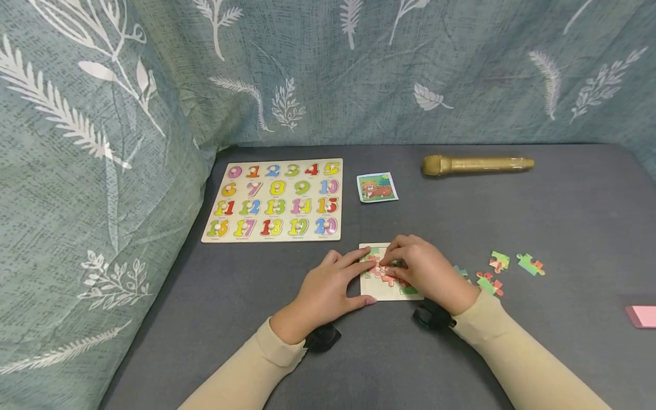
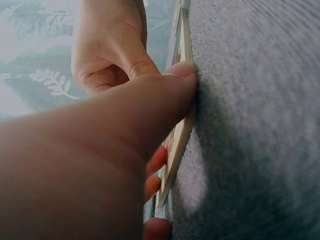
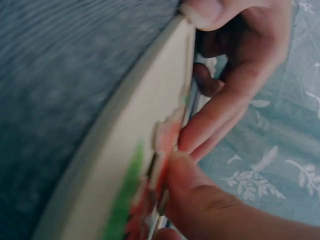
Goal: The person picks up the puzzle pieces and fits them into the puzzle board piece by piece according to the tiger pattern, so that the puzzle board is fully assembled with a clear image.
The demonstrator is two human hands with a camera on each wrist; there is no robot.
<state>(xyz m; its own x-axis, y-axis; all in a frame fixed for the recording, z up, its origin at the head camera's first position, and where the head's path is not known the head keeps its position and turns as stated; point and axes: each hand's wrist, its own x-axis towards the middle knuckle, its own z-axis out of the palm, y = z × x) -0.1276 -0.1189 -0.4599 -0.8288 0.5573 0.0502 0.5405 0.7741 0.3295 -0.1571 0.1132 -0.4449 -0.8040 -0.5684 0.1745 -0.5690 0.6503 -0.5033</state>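
Observation:
A small square wooden jigsaw board (image 1: 369, 291) lies on the table with red and green pieces partly filling it. My left hand (image 1: 328, 287) rests at its left side, thumb along the near edge and outstretched fingers over the upper left pieces. In the right wrist view, a left fingertip touches the red pieces (image 3: 168, 132). My right hand (image 1: 422, 267) reaches over the board from the right. Its thumb and index finger pinch a red jigsaw piece at the middle of the picture, mostly hidden by the fingers.
Loose jigsaw pieces (image 1: 499, 261) lie to the right. Beyond the board is a tiger picture card (image 1: 377, 187). A number puzzle board (image 1: 277, 216) lies at back left, a gold microphone (image 1: 476, 165) at back right. A pink block (image 1: 642, 316) sits at the right edge.

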